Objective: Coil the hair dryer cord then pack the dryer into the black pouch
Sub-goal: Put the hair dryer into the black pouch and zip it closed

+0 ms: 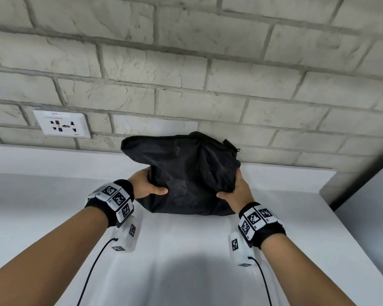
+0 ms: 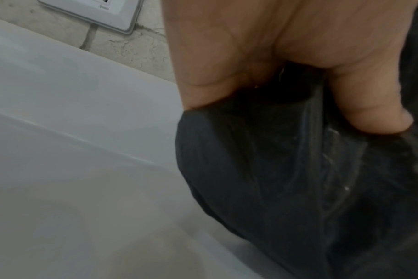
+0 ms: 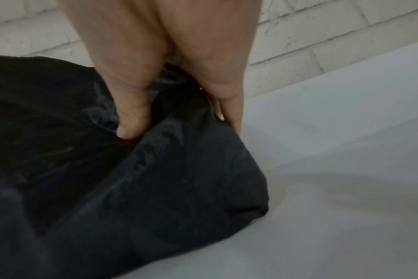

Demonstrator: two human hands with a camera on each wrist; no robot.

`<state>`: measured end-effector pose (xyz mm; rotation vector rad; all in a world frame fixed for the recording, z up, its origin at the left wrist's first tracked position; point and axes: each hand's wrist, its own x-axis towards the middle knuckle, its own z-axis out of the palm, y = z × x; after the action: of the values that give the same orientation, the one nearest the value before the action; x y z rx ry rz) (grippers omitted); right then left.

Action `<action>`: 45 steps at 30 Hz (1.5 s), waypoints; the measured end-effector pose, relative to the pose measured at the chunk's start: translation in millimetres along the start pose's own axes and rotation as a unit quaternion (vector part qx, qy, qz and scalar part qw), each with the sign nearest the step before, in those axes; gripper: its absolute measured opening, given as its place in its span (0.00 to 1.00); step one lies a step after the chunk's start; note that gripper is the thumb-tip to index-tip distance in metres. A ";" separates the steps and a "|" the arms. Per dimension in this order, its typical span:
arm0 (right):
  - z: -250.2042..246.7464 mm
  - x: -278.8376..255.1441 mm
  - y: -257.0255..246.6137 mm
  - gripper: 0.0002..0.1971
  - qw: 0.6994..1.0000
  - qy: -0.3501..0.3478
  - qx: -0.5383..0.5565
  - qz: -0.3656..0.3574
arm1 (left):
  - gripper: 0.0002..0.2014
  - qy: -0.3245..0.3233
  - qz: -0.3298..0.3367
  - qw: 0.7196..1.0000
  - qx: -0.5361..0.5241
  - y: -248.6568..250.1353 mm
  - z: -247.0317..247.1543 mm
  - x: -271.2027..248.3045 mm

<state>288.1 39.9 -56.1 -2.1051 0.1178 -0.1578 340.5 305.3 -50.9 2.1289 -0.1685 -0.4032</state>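
The right hand pinches a fold of the black pouch, thumb pressed on top and fingers down its right side, the bulging pouch resting on the white counter near the brick wall.

White table set against a pale brick wall, smooth top with a raised ledge along the back edge; a bulging, crumpled black pouch sits on it near the wall, about mid-width of the top
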 end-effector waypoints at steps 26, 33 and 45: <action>16.4 8.5 21.4 0.31 0.988 0.065 -0.088 0.106 | 0.55 0.007 -0.008 1.000 -0.024 -10.4 0.3 4.5; 17.7 5.2 21.3 0.33 0.989 0.048 -0.082 0.117 | 0.47 -0.014 -0.009 1.000 -0.003 -11.5 -0.3 0.5; 12.1 26.6 29.5 0.32 0.982 0.116 -0.088 0.116 | 0.28 0.069 -0.026 0.997 -0.005 -5.9 22.9 23.4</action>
<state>315.8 31.0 -85.8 -2.2223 0.5322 -0.2609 354.2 284.3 -72.6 2.1457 -0.0329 -0.2851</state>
